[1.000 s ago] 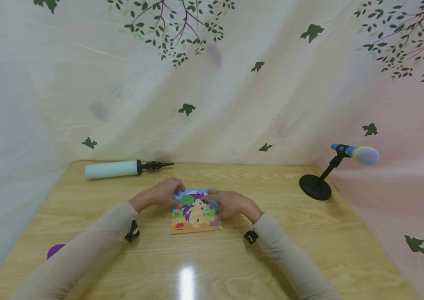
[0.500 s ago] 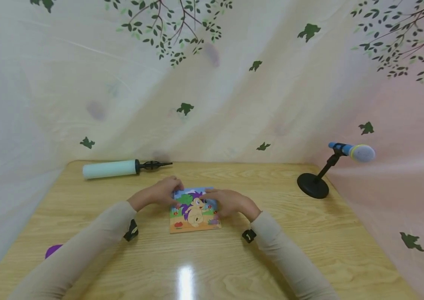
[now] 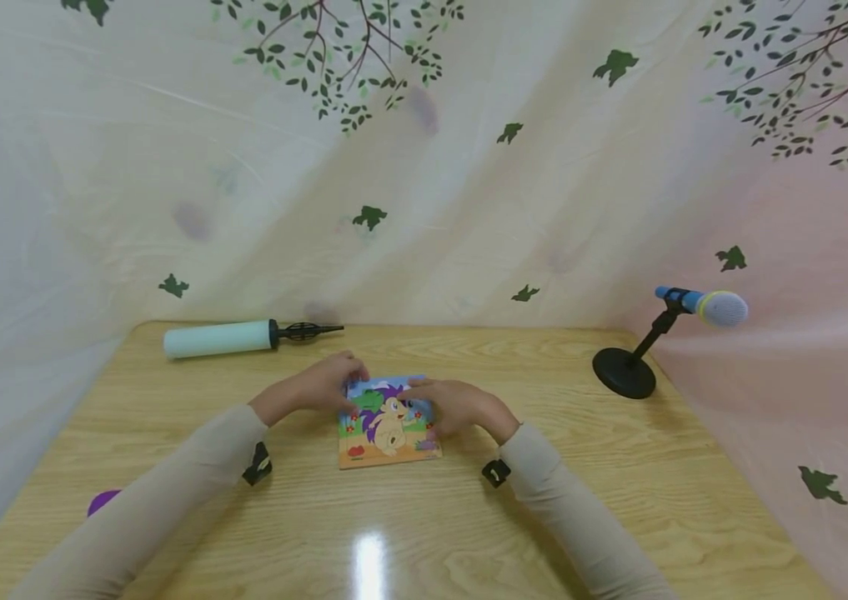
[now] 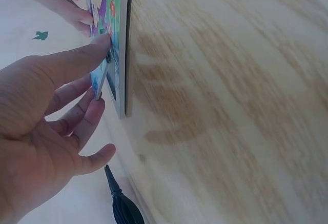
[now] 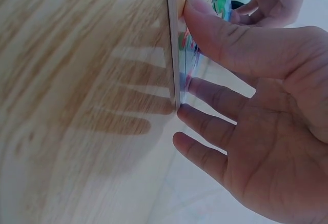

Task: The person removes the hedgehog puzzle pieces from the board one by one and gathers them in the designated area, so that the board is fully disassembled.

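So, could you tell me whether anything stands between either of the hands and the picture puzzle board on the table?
Nothing visible does. The left hand and the right hand are already touching the puzzle board, one at each side. The air pump and the microphone stand sit well apart.

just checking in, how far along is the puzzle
Done: most of the puzzle board shows a complete picture. In hand: the left hand pinches a piece at its top edge; the right hand touches the board. Left: that piece is not flat yet.
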`<state>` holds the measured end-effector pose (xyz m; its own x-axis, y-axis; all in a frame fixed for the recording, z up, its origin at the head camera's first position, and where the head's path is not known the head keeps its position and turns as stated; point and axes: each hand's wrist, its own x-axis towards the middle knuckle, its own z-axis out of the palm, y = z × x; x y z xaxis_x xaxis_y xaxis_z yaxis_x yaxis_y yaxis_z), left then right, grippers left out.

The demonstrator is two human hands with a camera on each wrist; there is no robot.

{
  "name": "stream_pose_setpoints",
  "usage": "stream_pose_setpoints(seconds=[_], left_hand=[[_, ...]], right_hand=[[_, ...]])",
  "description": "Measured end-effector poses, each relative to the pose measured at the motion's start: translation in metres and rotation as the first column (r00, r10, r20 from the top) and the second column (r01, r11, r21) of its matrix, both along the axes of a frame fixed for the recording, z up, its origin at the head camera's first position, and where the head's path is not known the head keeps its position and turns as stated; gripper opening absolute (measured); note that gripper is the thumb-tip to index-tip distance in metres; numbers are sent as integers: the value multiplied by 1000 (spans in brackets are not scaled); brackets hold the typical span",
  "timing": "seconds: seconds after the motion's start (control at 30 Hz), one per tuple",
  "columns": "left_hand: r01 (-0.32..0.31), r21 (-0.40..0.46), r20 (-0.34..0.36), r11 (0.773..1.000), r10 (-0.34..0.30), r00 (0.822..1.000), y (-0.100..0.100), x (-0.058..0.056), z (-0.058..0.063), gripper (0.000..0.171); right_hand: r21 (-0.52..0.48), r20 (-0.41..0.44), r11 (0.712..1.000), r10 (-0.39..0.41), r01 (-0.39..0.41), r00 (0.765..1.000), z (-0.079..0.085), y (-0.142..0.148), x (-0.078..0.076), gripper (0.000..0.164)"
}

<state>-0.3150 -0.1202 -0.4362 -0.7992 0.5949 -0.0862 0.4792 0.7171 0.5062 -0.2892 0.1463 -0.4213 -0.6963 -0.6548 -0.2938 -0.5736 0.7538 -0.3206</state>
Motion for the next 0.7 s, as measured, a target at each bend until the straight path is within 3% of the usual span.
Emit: stream_pose_setpoints(seconds=[0.2,0.37,0.7], left_hand=[[23,4,-36,1000,-23,999,-3,1,1,45],[42,-41,-125,998,-47,991,-6,1,-1,46],[88,-71,-342,994,-107,934,-15,11,-3,46]], right_hand=[[-12,1,1000,4,-4,1000,0,0,0,74],[-14,5,1000,5,-5,1000,-1,-1,0,74],[-37,21,999,5,-4,1000,0,3,0,73]])
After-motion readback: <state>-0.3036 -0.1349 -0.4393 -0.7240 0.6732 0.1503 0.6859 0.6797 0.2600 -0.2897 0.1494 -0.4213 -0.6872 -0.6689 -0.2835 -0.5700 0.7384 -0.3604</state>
